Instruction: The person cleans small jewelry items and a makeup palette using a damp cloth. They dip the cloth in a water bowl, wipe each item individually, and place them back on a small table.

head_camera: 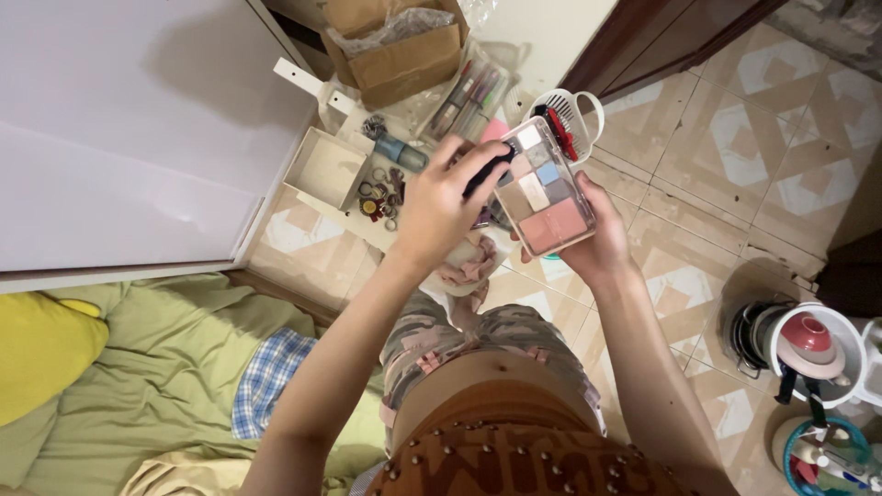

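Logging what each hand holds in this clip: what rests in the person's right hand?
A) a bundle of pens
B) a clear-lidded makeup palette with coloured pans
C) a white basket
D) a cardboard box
B: the right hand cradles the makeup palette from below, its grey, blue and pink pans showing, while the left hand presses a dark applicator against its upper pans.

We are looking down on a patterned tile floor (735, 138) in beige and white. A large white panel (129, 129) is filling the upper left, a dark wooden door frame (643, 46) is running along the top right, and green bedding (156, 386) with a yellow pillow (41, 349) is lying at the lower left. Warm indoor light is casting soft shadows.
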